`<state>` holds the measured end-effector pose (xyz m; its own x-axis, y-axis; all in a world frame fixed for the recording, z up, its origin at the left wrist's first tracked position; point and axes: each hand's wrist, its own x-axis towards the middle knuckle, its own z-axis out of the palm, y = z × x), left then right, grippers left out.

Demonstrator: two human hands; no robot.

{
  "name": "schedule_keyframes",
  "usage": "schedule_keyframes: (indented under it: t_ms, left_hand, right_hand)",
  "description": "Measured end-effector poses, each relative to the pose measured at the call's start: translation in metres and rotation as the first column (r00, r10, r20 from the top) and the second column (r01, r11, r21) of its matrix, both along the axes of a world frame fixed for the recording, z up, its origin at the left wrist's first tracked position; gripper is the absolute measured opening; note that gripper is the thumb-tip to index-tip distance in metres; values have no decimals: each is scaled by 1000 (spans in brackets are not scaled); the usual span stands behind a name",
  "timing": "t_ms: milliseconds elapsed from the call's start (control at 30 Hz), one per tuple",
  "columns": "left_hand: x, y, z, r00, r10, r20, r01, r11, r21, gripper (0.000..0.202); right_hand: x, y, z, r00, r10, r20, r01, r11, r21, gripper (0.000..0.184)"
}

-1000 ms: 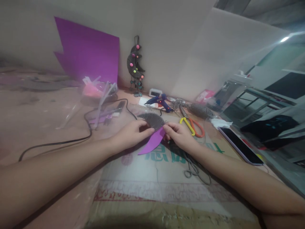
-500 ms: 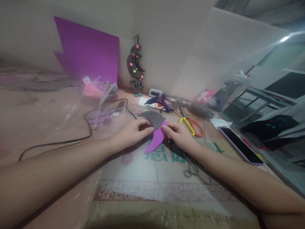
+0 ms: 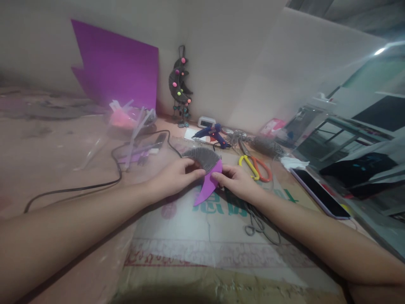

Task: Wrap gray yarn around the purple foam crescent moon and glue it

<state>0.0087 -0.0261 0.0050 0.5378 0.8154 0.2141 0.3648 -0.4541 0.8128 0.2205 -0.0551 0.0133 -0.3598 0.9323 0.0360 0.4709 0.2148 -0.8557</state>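
Between my hands is a purple crescent point(image 3: 209, 184), its upper part wound with grey yarn point(image 3: 202, 157) and its lower tip bare. My left hand point(image 3: 182, 175) pinches the wound part near where the yarn ends, thumb on the inner edge. My right hand point(image 3: 236, 179) grips the bare purple part, with the thumb on its face and the fingers behind it. A loose length of grey yarn point(image 3: 257, 228) trails on the board under my right forearm.
Beyond my right hand lie scissors point(image 3: 256, 168) with yellow and orange handles. Behind them are a blue glue gun point(image 3: 212, 134) and a small white clock point(image 3: 206, 122). A phone point(image 3: 319, 193) is at right. A decorated crescent hanging point(image 3: 180, 86) and purple sheets point(image 3: 120, 67) stand against the wall.
My right thumb has slid slightly down and left onto the purple face. The crescent has turned a little, its bare tip shifting slightly right. My left hand stays on the wound part.
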Motion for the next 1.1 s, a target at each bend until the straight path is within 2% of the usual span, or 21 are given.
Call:
schedule_keyframes:
  t_ms: [167,433,767,1100]
  left_hand:
    - [0,-1,0,999,-12,33,13,1000,-24,30]
    - [1,0,0,992,-40,119,53,993,-105,27]
    - [0,0,-2,993,40,107,-27,992,-119,27]
    - [1,1,-3,994,2,106,8,996,-92,26]
  right_hand:
    - [0,0,0,1000,-3,23,3,1000,22,29]
    - [0,0,0,996,-84,-26,85,995,51,30]
    - [0,0,0,999,11,53,-15,998,66,29]
    - [0,0,0,996,2,85,-10,995,101,28]
